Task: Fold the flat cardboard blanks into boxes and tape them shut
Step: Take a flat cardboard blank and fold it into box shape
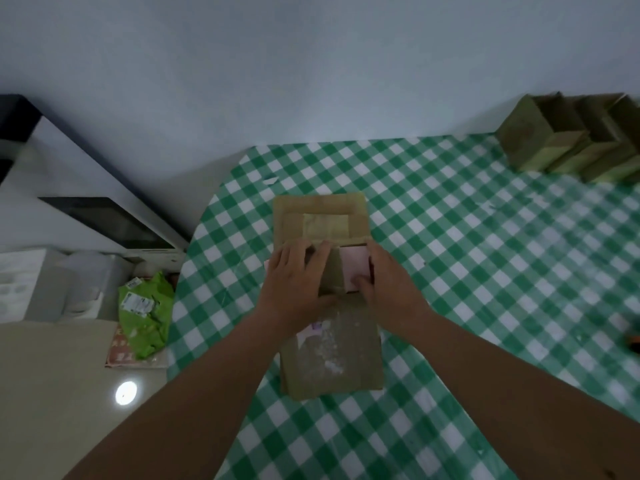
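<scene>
A round table under a green-and-white checked cloth is spread beneath both hands, with a row of folded brown cardboard boxes stacked well beyond and to the right of the right hand, against the wall. A brown corrugated cardboard blank is laid directly under the hands, its far flap with a taped patch reaching past the fingertips and its near panel running back between the wrists. A pale pink flat item is seen between the two hands, seemingly inside the fold. Step judged: early folding, flaps being brought in over the middle; no taping yet on this one. The left hand is laid palm down, fingers straight and spread, pressing a flap flat, nothing gripped. The right hand is set at the blank's right edge, thumb on the pink item, fingers appearing curled around the side wall; the hold is partly hidden. Next move is judged to call for the side wall being raised and creased while the left keeps pressure, then tape; no tape roll is clearly seen. A crumpled green plastic bag lies on the floor, left of the left forearm.
</scene>
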